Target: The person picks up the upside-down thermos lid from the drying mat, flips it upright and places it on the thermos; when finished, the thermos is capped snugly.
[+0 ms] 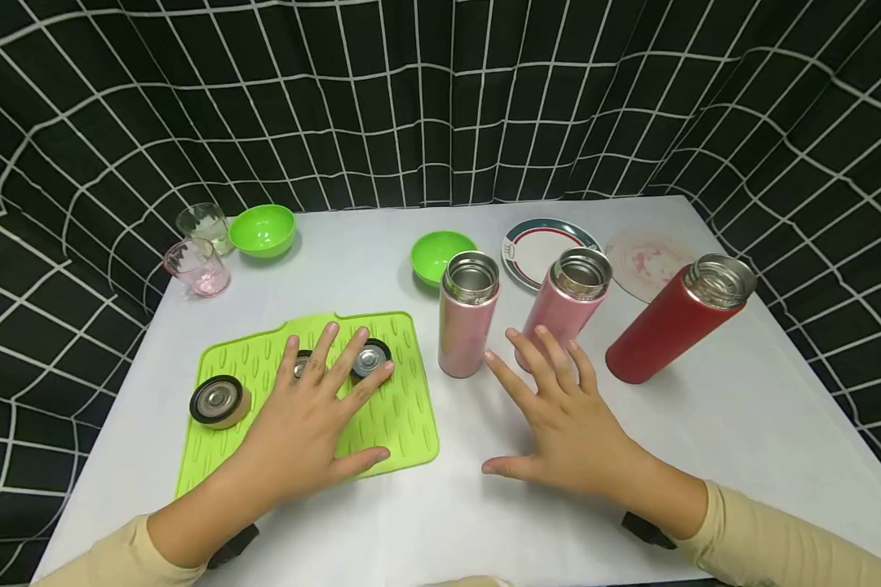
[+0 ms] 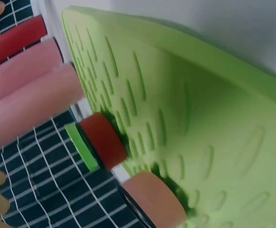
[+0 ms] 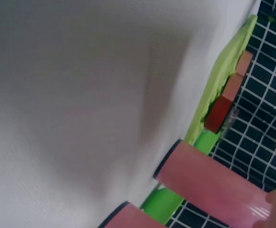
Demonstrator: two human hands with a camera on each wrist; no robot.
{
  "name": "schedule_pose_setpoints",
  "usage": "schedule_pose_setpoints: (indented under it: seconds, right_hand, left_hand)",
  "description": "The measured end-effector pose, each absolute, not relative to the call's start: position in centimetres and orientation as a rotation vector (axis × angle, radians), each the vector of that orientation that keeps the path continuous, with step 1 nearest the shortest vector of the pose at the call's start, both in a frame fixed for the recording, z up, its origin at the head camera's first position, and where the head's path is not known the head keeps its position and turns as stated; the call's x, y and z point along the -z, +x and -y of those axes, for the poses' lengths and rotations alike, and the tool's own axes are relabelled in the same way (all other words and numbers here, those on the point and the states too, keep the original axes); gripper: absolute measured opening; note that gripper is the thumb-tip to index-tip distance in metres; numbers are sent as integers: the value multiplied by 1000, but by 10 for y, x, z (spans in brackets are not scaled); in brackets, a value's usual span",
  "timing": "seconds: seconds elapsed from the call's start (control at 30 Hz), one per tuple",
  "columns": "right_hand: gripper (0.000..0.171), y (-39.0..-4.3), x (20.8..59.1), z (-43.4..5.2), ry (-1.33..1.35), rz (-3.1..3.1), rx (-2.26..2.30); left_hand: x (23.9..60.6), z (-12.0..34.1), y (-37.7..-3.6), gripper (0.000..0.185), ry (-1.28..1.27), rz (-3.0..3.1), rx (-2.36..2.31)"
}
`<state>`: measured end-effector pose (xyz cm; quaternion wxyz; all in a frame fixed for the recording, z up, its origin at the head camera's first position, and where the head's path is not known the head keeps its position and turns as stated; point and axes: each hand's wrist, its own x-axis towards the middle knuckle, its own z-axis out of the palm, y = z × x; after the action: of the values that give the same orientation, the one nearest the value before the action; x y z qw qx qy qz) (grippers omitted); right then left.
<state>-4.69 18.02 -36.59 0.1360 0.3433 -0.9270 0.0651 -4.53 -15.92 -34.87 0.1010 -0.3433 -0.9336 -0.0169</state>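
My left hand [image 1: 301,436] hovers with fingers spread over a light green ridged mat [image 1: 400,424]. On the mat lie three bottle lids, inner sides up. One pinkish lid [image 1: 223,403] is left of the hand, another [image 1: 302,364] is partly covered by the fingers, and a red-sided lid [image 2: 104,140] is by the fingertips. My right hand [image 1: 573,436], fingers also spread, is over the white table just in front of two uncapped pink bottles [image 1: 462,330] [image 1: 558,306]. An uncapped red bottle [image 1: 668,326] stands to its right. Neither hand holds anything.
Behind the bottles are a green bowl [image 1: 429,257], a rimmed plate [image 1: 536,253] and a clear plate with pink marks [image 1: 646,261]. Back left stand another green bowl [image 1: 263,230] and two clear glasses [image 1: 198,267] [image 1: 207,224]. A black gridded curtain [image 1: 448,98] surrounds the table [image 1: 426,530].
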Motion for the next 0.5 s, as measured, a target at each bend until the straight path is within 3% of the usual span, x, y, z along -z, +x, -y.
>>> schedule_pose_setpoints:
  seconds: [0.1, 0.23, 0.37, 0.5]
  right_hand:
    - [100, -45, 368, -177, 1047, 2665, -305]
    - [63, -43, 367, -176, 1198, 2567, -520]
    - [38, -43, 366, -175, 1306, 2570, -614]
    - [31, -45, 367, -174, 1342, 2626, -629]
  left_hand:
    - [349, 179, -44, 74, -970, 2803, 241]
    - [346, 232, -54, 60, -762, 2888, 471]
    - [353, 287, -68, 87, -409, 3084, 433]
    - [367, 318, -75, 112, -187, 3277, 454]
